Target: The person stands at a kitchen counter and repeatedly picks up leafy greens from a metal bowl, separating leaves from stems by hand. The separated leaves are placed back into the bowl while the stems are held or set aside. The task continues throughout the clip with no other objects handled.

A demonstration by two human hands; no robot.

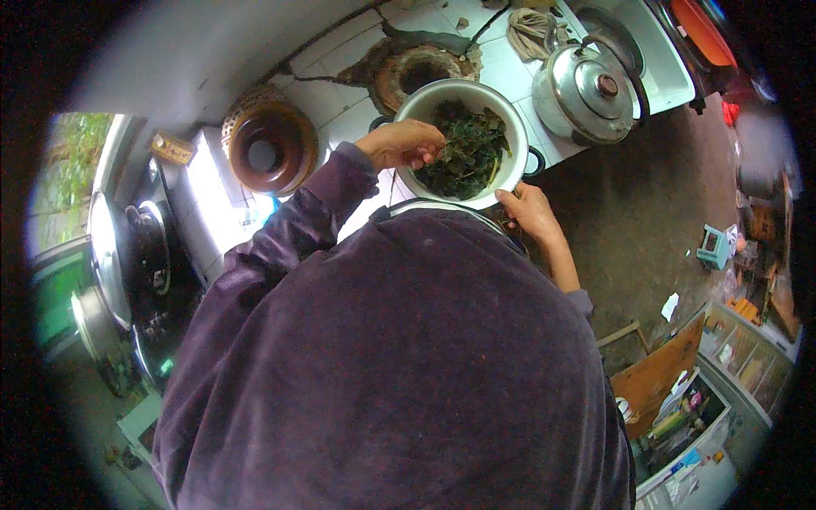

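In the head view a white pot (517, 137) with dark side handles stands on the tiled counter before me. Dark green leafy greens (468, 150) with some stems lie in it. My left hand (408, 145) is over the pot's left rim, its fingers curled together at the edge of the leaves; a bit of leaf seems to be between the fingertips. At the lower right rim is my right hand (530, 209), thumb and fingers pinched near the pot's outside. Something thin and dark, perhaps stems, shows below its fingers, but I cannot tell clearly what it holds.
A lidded metal kettle (583, 95) stands to the right, near a white sink (676, 70) and a bundled cloth (530, 33). Behind the pot is a round stove hole (421, 71) in cracked tiles. A brown glazed bowl (299, 150) sits left. Farther right, a small teal stool (714, 247) is on the floor.
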